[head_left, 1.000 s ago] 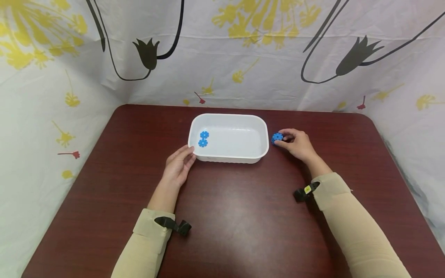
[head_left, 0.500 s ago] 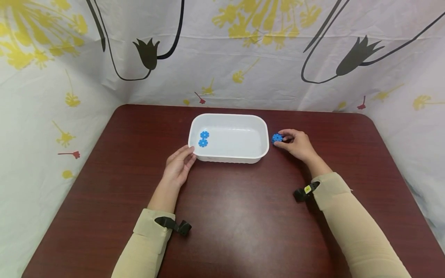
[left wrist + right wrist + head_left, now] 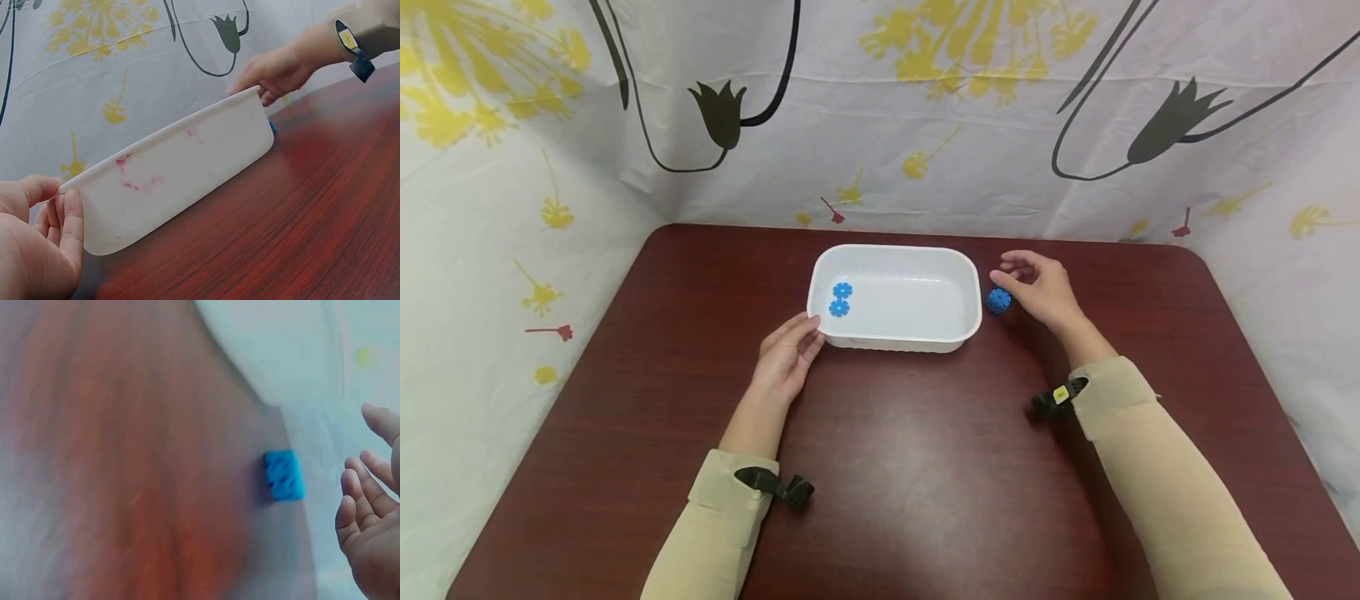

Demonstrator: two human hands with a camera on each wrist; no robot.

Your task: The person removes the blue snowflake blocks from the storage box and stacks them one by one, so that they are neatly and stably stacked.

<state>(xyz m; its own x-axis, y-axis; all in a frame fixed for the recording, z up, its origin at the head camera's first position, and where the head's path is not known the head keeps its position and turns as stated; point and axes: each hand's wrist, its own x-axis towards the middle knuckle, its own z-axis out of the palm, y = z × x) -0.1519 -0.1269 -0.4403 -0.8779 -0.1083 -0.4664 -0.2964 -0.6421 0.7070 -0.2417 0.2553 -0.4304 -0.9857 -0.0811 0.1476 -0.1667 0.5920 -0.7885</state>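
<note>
A white plastic tray (image 3: pixel 902 340) stands on the table, with two blue notched discs (image 3: pixel 839 307) lying flat inside near its left end. My left hand (image 3: pixel 786 358) pinches the tray's near left corner; in the left wrist view the thumb lies over the rim and the fingers against the outer wall. Just right of the tray, a small stack of blue notched discs (image 3: pixel 998 301) sits on the tabletop. Above and behind that stack is my right hand (image 3: pixel 1041 292), holding nothing. The right wrist view shows its fingers loosely bent, apart from the stack (image 3: pixel 284 475).
The dark red-brown table (image 3: pixel 880 467) has its far edge close behind the tray. Beyond it hangs a white cloth (image 3: pixel 880 125) printed with flowers. Faint pink stains mark the tray's outer wall (image 3: pixel 169 169).
My right hand has let go of the blue disc stack and risen away from it toward the far edge. The stack stays beside the tray. My left hand keeps its hold.
</note>
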